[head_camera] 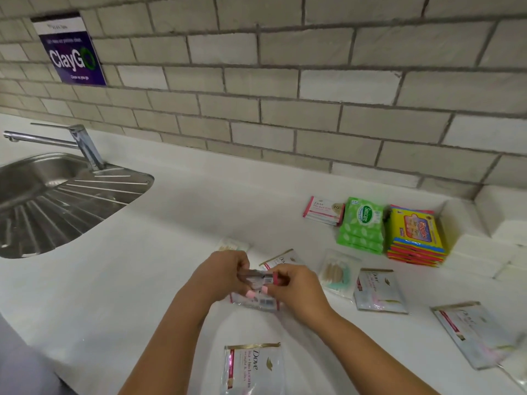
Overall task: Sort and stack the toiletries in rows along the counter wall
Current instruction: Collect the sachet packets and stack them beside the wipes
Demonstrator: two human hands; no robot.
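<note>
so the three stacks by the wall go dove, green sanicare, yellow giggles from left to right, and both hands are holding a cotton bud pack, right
Not quite. The head view shows the Dove stack, green Sanicare stack and yellow Giggles stack in that order, but the left hand and right hand hold Dove sachets; the cotton bud pack lies untouched.

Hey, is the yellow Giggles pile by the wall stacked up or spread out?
Stacked. The yellow Giggles packs lie flat, one atop another, in a single pile beside the green Sanicare stack.

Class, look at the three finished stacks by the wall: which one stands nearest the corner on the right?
The yellow Giggles stack. The green Sanicare stack stands in the middle, and the Dove stack lies farthest left, towards the sink.
</note>
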